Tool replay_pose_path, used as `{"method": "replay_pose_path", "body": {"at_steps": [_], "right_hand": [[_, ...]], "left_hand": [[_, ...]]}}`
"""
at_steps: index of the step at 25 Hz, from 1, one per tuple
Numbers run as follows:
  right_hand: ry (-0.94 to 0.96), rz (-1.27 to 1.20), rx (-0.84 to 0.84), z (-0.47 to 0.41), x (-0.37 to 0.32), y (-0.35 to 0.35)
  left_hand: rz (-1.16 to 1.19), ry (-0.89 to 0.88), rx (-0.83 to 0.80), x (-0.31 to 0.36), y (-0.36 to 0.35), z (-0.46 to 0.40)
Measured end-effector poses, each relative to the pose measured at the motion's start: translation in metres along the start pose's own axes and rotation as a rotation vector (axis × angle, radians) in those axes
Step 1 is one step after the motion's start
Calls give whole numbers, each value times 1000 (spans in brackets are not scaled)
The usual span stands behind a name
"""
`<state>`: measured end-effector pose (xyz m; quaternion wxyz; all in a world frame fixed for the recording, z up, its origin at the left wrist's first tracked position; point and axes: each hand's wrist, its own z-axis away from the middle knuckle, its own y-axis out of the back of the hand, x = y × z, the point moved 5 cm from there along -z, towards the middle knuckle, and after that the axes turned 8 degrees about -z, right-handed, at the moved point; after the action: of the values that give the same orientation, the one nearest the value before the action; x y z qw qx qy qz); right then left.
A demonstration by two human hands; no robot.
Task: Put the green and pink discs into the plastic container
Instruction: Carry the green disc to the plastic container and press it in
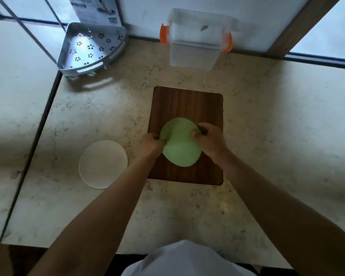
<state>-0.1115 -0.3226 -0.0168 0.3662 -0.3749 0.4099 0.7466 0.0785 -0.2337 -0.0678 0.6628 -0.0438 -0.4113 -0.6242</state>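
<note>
Countertop (pixel 267 136) of pale marble fills the frame, with a wooden cutting board (pixel 187 104) at centre. Upper centre stands the clear plastic container (pixel 195 54) with orange clips; upper left, a grey corner rack (pixel 90 48). A whitish disc (pixel 103 164) lies left of the board. Over the board, the left hand (pixel 151 143) and right hand (pixel 211 139) pinch opposite edges of the green disc (pixel 180 148).

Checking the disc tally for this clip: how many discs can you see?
2. A green disc is held by both hands over the wooden board; a pale disc lies on the counter to its left. Others may be hidden under the green one.
</note>
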Motion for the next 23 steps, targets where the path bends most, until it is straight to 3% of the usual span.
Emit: {"method": "replay_pose_path", "body": {"at_steps": [3,7,10,17,23], "right_hand": [[10,-268,-218,15,-13,-18],[-81,-610,-436,32,-21,-54],[-126,-673,-498,41,-24,-82],[-190,-445,-329,41,-17,-144],[-52,-54,-278,36,-22,-217]], "left_hand": [[354,89,-112,-13,9,11],[658,112,-253,-34,29,32],[733,134,-169,-59,54,40],[689,150,156,-129,131,44],[517,145,357,-177,185,38]]}}
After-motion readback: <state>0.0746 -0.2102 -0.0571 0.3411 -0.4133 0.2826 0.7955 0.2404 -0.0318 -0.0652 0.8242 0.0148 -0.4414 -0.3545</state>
